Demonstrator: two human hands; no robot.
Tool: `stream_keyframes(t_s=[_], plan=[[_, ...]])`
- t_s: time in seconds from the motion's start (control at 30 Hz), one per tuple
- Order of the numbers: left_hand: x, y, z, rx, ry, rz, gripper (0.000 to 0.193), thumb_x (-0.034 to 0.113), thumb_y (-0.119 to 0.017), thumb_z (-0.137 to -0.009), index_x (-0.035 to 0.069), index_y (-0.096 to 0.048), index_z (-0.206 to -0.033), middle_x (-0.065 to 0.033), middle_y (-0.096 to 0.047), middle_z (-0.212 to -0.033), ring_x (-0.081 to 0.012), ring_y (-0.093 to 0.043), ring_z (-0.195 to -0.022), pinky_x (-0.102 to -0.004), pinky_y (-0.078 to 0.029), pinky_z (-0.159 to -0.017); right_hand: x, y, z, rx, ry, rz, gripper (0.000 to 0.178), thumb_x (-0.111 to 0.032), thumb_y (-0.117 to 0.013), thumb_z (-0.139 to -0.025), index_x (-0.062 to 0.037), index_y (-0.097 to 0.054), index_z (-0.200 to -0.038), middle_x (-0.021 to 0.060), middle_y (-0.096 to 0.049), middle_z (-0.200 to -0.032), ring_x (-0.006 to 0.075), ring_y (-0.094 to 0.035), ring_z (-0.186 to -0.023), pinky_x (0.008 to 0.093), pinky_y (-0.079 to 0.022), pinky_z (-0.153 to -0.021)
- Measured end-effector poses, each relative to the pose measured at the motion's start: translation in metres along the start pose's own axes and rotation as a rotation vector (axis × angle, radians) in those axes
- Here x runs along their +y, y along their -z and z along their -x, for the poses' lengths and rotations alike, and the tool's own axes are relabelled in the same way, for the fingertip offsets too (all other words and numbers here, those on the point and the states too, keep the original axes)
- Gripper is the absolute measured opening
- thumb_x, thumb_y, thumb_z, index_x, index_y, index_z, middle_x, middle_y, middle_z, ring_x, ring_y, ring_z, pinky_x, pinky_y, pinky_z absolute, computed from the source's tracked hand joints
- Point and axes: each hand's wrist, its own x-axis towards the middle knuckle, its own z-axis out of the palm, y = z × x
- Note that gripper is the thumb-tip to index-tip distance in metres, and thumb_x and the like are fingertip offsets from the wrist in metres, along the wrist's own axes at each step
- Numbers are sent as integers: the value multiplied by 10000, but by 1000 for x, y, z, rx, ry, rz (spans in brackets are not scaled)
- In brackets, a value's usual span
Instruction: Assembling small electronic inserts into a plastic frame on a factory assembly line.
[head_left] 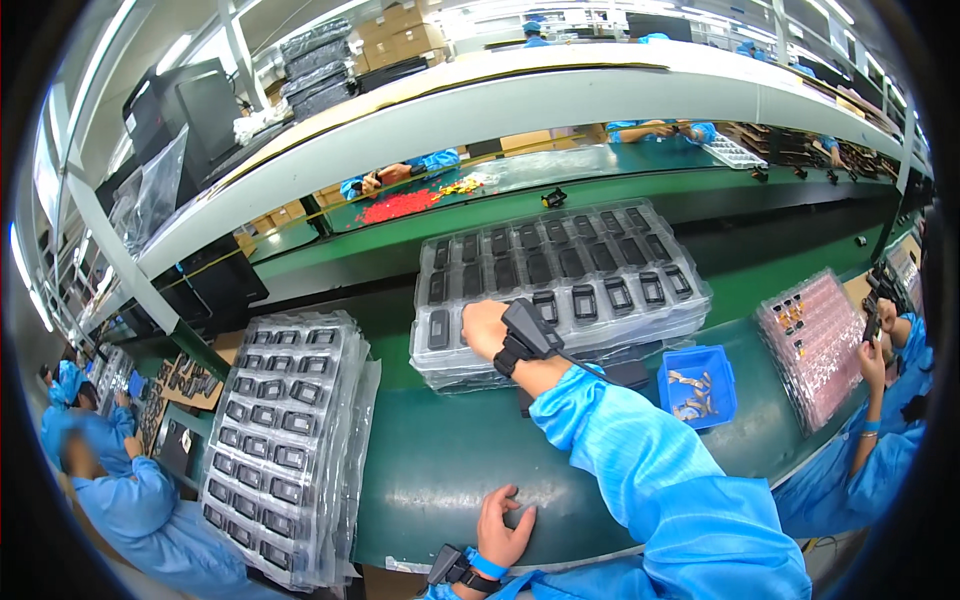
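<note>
My right hand [484, 328] reaches over the near left part of a stack of clear plastic trays [430, 368]. These trays hold rows of black rectangular parts; in the front row several look like open frames. One black part [438, 329] sits in a pocket just left of that hand. Its fingers point down and away, hidden behind the back of the hand, so what they touch does not show. My left hand [505, 530] rests on the green table [430, 480] near the front edge, thumb and fingers apart, holding nothing.
To the left stands another tray stack [265, 440] with black frames. A blue bin [697, 385] right of centre holds small tan pieces. Farther right lies a pinkish tray [812, 345], beside a co-worker's hands [875, 345]. A shelf beam [480, 105] crosses above the table. Beyond it runs a green conveyor.
</note>
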Motion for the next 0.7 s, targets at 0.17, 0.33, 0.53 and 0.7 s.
stream_keyframes(t_s=[0.17, 0.33, 0.53, 0.7], plan=[[-7, -2, -1, -21, 12, -17, 501, 85, -749, -781, 1, -517, -1218, -158, -594, -1115, -236, -618, -868, -362, -506, -789, 3, -6, 3, 58, 76, -9, 205, -222, -660, -851, -20, -685, -826, 216, -675, -822, 389, -669, -799, 497, -517, -697], [-20, -1, 4, 5, -23, 13, 448, 77, -717, -822, -1, -522, -1218, -151, -623, -1087, -221, -626, -884, -345, -509, -800, -27, 37, 78, 281, 246, -372, 139, -194, -603, -891, -69, -578, -838, 124, -570, -818, 364, -590, -735, 468, -472, -640], [12, 26, -17, -117, 406, 940, 256, 271, -492, -1009, 50, -594, -1088, -46, -632, -1008, -155, -594, -893, -314, -463, -790, -23, 40, 210, 22, 478, -428, 131, -235, -638, -875, -116, -595, -907, 71, -538, -804, 268, -561, -731, 346, -412, -650], [29, 24, -23, -398, 621, 1186, 269, 228, -514, -991, 8, -586, -1128, -66, -643, -974, -198, -616, -867, -315, -471, -805, 2, 47, 265, -6, 425, -388, 132, -233, -672, -849, -115, -633, -895, 56, -538, -858, 239, -553, -835, 357, -407, -666]])
